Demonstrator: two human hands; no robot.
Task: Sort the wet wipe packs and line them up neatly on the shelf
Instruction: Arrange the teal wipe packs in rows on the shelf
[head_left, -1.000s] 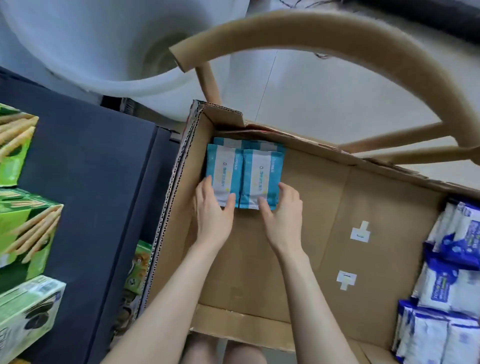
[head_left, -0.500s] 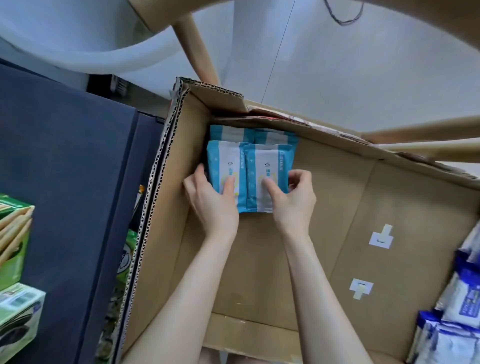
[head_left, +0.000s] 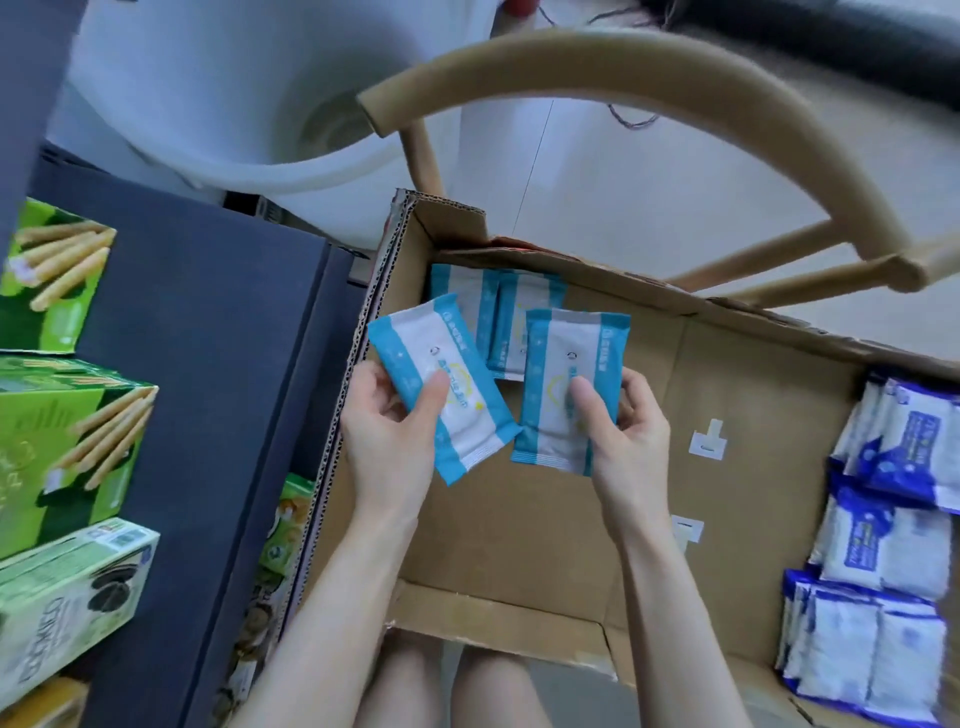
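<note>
Looking down past a wooden chair and pale floor into an open cardboard box. Raising two teal wet wipe packs clear of the far-left corner, after pressing both flat there a moment ago. Pinching the tilted pack in the left hand; gripping the upright pack in the right hand. Leaving the corner packs lying behind, blue packs heaped along the right wall. Likely carrying this pair towards the dark shelf at left.
</note>
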